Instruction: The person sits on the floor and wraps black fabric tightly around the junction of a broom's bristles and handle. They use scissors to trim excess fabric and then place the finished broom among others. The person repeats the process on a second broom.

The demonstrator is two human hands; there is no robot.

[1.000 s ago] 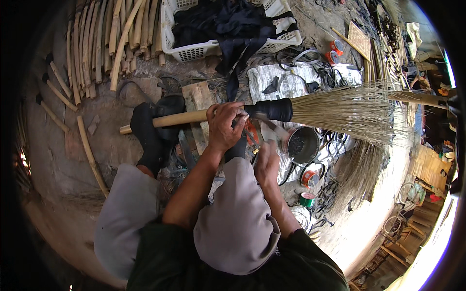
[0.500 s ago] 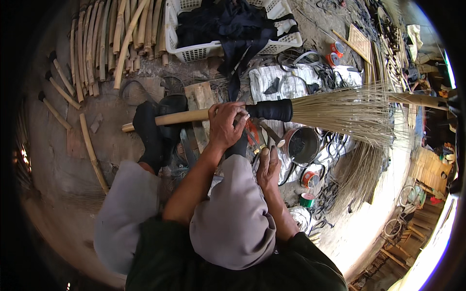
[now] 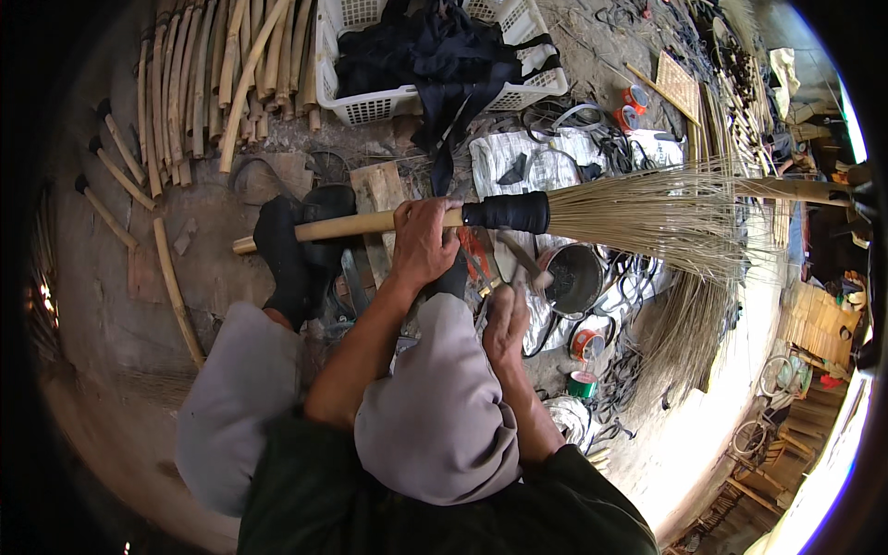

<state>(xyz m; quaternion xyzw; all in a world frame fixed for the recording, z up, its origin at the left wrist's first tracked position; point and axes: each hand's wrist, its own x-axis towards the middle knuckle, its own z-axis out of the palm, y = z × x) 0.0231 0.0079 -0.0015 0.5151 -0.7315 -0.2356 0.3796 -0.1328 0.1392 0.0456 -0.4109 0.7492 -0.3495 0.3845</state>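
Note:
A broom lies sideways before me, its bamboo handle [image 3: 347, 225] running left past my black-clad foot. Black wrapping [image 3: 506, 213] binds the head, and long pale bristles [image 3: 638, 208] fan out to the right. My left hand [image 3: 425, 242] is closed around the handle, just left of the wrapping. Below the wrapping, my right hand [image 3: 505, 324] is closed on a hammer, its fingers partly hiding the grip. The hammer head [image 3: 530, 265] sits tilted, under the wrapping and apart from it, beside a dark round pot [image 3: 573, 279].
A white plastic basket [image 3: 370, 106] of black strips stands at the far side. Bamboo poles [image 3: 199, 83] are stacked far left. Red tins [image 3: 586, 345], a green tin [image 3: 582, 384] and tangled black strips surround a white sack [image 3: 490, 166]. More bristles [image 3: 689, 342] lie at right.
My right hand has shifted slightly left and the hammer head has tipped a little to the right and down. My left hand stays on the handle, with more bamboo showing beside the wrapping.

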